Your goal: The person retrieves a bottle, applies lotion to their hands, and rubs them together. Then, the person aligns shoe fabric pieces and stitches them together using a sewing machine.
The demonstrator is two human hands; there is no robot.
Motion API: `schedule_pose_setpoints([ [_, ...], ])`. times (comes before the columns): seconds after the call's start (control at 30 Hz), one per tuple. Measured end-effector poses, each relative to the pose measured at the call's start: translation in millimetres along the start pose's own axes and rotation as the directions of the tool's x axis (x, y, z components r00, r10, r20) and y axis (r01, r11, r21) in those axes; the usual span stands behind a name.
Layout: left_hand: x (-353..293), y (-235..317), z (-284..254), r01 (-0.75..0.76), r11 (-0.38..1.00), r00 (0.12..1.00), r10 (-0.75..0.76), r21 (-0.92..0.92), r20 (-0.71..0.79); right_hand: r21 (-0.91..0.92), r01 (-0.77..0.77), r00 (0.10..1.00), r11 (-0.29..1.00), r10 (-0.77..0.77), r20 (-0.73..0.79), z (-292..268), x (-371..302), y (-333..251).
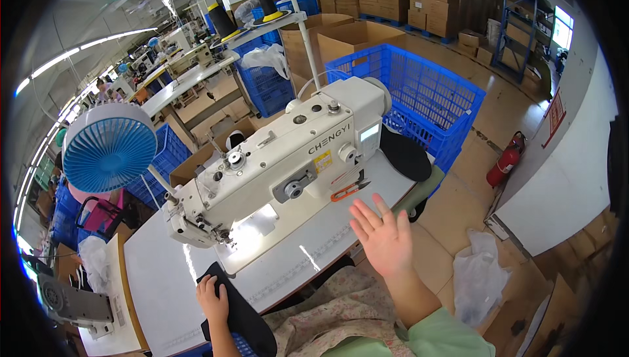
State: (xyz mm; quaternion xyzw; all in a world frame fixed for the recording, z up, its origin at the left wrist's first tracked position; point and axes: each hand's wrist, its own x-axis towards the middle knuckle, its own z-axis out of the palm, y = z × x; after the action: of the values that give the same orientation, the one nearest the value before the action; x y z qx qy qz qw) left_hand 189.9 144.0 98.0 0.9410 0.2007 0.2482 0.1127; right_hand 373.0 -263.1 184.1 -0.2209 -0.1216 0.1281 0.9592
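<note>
My left hand (pixel 214 302) lies on a flat black fabric piece (pixel 252 324) at the front edge of the white sewing table (pixel 164 298). Its fingers are a little bent and apart on top of the piece. Raised in front of the table, my right hand (pixel 388 242) is empty, palm showing and fingers spread. Just beyond its fingertips, orange-handled thread snips (pixel 349 190) lie by the base of a white industrial sewing machine (pixel 282 154). A rounded black piece (pixel 405 154) rests at the table's right end. Light shines under the needle area.
A blue fan (pixel 110 150) stands left of the machine head. Behind the machine is a large blue plastic crate (pixel 426 91). Black thread cones (pixel 225 22) sit on a stand above. A red fire extinguisher (pixel 506 159) and a clear plastic bag (pixel 480 278) are at right.
</note>
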Motion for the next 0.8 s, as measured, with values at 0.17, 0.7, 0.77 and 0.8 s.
schedule_pose_setpoints([
  [0.17, 1.3, -0.5, 1.4, 0.0, 1.0, 1.0, 0.0, 0.006, 0.009, -0.241, 0.035, 0.966, 0.97, -0.094, -0.24, -72.6, -18.5, -0.6],
  [0.7, 2.1, -0.6, -1.3, 0.027, 0.999, 0.994, -0.031, 0.038, 0.105, -0.77, -0.637, 0.699, -0.03, 0.399, -0.594, -260.4, -138.7, 116.0],
  [0.77, 2.1, -0.6, -0.5, -0.03, 1.0, 0.997, 0.029, 0.005, 0.064, -0.797, -0.585, 0.733, -0.15, 0.324, -0.598, -244.9, -136.0, 96.5],
  [0.8, 1.9, -0.7, 0.1, -0.045, 0.999, 0.998, 0.045, -0.005, 0.042, -0.78, -0.584, 0.72, -0.225, 0.301, -0.625, -233.1, -134.9, 88.6],
])
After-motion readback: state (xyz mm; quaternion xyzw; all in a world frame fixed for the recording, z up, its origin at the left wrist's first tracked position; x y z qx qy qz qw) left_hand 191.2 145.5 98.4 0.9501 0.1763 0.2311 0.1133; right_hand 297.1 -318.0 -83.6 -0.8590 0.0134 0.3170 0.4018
